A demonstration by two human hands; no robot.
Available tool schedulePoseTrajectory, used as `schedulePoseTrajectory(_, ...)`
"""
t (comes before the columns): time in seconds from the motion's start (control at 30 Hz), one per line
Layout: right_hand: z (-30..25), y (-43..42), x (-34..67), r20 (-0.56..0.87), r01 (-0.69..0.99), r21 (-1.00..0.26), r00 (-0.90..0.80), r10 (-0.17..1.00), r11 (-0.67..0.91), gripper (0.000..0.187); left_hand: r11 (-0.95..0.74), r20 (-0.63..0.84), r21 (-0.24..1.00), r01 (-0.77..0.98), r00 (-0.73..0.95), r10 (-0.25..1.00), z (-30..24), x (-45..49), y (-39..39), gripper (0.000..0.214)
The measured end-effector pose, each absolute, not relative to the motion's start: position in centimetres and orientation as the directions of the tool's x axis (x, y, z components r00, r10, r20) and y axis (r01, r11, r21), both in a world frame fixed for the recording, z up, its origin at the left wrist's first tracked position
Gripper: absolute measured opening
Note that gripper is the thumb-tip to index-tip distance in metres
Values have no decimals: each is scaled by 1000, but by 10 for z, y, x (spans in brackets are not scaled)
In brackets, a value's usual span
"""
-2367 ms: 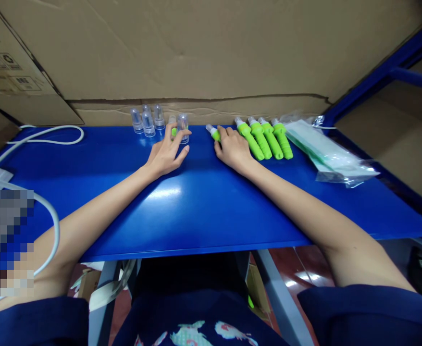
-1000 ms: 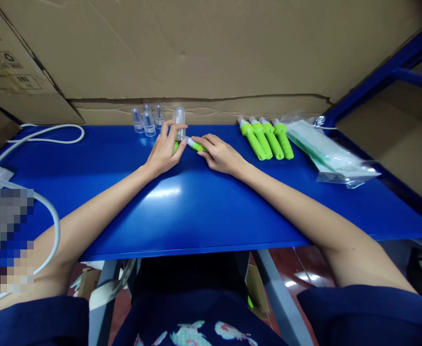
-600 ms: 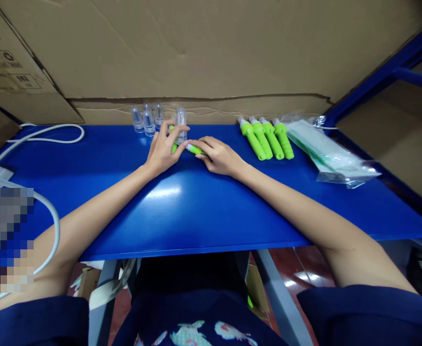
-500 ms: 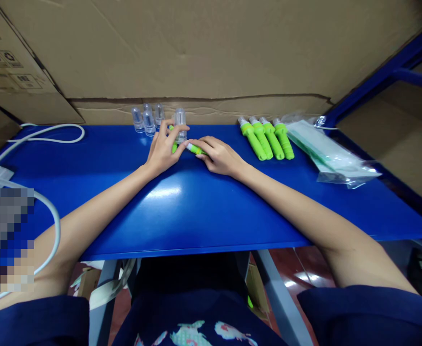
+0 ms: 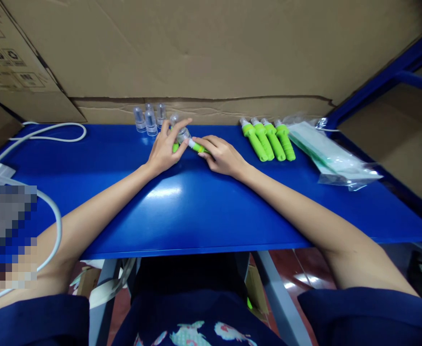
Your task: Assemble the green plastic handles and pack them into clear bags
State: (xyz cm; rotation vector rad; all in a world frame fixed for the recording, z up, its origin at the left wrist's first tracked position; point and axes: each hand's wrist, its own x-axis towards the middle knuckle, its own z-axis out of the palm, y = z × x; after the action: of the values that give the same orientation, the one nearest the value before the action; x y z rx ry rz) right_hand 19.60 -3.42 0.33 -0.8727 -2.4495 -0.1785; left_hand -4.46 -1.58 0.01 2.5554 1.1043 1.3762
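Just above the centre of the frame we see both hands meeting on the blue table (image 5: 204,211). The left hand (image 5: 164,150) has its fingers clamped on a clear cap (image 5: 180,131), tilted with its mouth toward the right. The right hand (image 5: 222,156) pinches a green pen body (image 5: 197,146), lying nearly flat, whose white tip touches the cap's mouth — whether the tip is already inside we cannot tell. A second green piece peeps out beneath the left fingers; its shape is hidden.

At the upper centre, just left of the held cap, three spare clear caps (image 5: 149,118) stand upright close to the table's far edge, where the cardboard wall (image 5: 211,53) rises directly behind them. To the right of the hands, four green pens (image 5: 268,139) lie side by side, touching, tips toward the wall; just beyond them a clear plastic bag (image 5: 331,156) lies slanted toward the right edge of the frame, beside the blue frame rail (image 5: 384,72).

At the upper left a white cable (image 5: 48,132) loops on the table, well apart from the hands. The lower centre of the tabletop, between the forearms and down to the near edge, is bare blue surface — the widest free stretch in view.
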Motion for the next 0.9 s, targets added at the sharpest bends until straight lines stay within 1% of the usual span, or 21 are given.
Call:
schedulePoseTrajectory(0.1,4,-34,197,537,627,-47,-641,549,778,55,-766,739,341,545,348,577,-2,-45,-14,67)
schedulePoseTrajectory(0.2,4,-33,197,530,625,-65,-639,558,778,55,-762,731,359,539,346,589,-4,-45,-13,70)
schedulePoseTrajectory(0.4,4,-32,198,533,625,-68,-636,558,778,55,-726,702,392,565,326,633,-3,-46,-13,67)
schedulePoseTrajectory(0.6,4,-32,199,548,636,-75,-617,565,768,55,-724,707,389,570,319,631,-3,-46,-11,65)
schedulePoseTrajectory(0.9,2,-31,200,590,592,-32,-639,494,805,55,-717,744,347,604,287,603,-2,-46,-8,60)
